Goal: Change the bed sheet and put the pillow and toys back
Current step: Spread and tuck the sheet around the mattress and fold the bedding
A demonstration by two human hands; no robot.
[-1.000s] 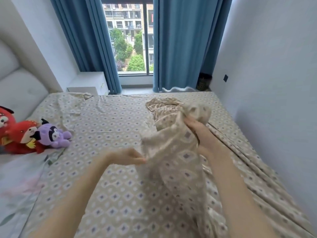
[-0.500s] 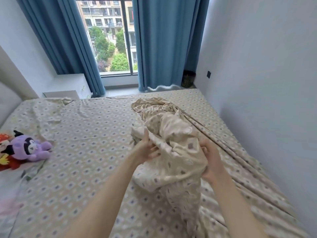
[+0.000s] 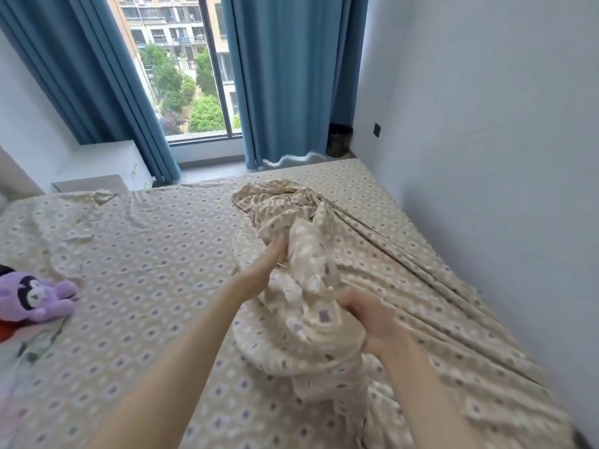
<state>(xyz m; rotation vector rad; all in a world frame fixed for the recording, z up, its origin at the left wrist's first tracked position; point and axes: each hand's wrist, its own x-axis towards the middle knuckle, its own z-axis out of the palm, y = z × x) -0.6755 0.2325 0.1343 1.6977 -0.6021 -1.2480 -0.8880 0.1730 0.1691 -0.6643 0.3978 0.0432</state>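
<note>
Here, the right hand (image 3: 366, 315) clenches a bunched beige diamond-print bed sheet (image 3: 311, 286), held up as a twisted bundle over the middle-right of the bed, which is covered by a spread sheet of the same print (image 3: 146, 254). The left hand (image 3: 262, 273) lies with straight fingers against the bundle's side, gripping nothing. A purple plush toy (image 3: 35, 299) rests at the bed's left edge, well apart from both hands.

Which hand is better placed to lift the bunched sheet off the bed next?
Right, probably. The right hand grips the bunched sheet with curled fingers; the left hand only touches its side with straight fingers.
</note>
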